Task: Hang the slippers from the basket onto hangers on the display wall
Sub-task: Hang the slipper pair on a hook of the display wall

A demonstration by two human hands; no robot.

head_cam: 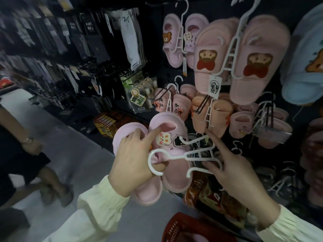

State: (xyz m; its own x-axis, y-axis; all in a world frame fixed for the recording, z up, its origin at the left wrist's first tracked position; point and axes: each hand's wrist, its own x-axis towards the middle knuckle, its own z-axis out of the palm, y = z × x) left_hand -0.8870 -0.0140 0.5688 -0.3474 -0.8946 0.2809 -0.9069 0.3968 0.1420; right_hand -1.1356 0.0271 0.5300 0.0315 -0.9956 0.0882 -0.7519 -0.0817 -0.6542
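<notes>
My left hand (134, 158) grips a pair of pale pink slippers (174, 177) with a bunny charm, held together in front of the dark display wall (272, 7). A white plastic hanger (176, 156) lies sideways across the slippers, its hook curling around my left thumb. My right hand (232, 168) holds the hanger's ladder-shaped body from the right, fingers pinching its lower arms. The red basket (188, 227) sits at the bottom edge, below my hands, with something pink inside.
Pink and peach slippers (244, 56) hang on white hangers across the wall, a blue pair (304, 67) at the far right. Racks of socks (87, 42) fill the left. Another person (21, 154) stands on the grey floor at left. Black pegs (202, 103) stick out of the wall.
</notes>
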